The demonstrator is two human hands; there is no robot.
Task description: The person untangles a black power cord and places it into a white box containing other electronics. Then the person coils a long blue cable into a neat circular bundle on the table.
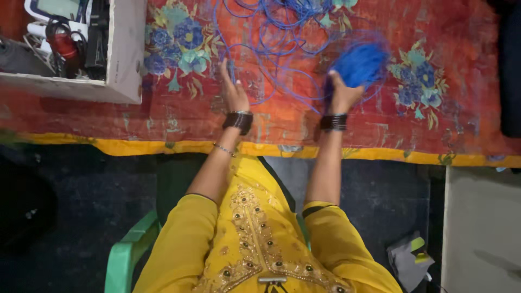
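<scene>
blue wire (271,32) between both hands

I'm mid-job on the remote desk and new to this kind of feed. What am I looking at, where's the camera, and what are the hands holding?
There is no machine here: a person in yellow sits on a green chair, filmed from above. On the red flowered cloth lies loose blue cable. The right hand grips a wound bundle of blue cable. The left hand pinches one strand of the loose cable. A white box of gear sits at upper left.
</scene>
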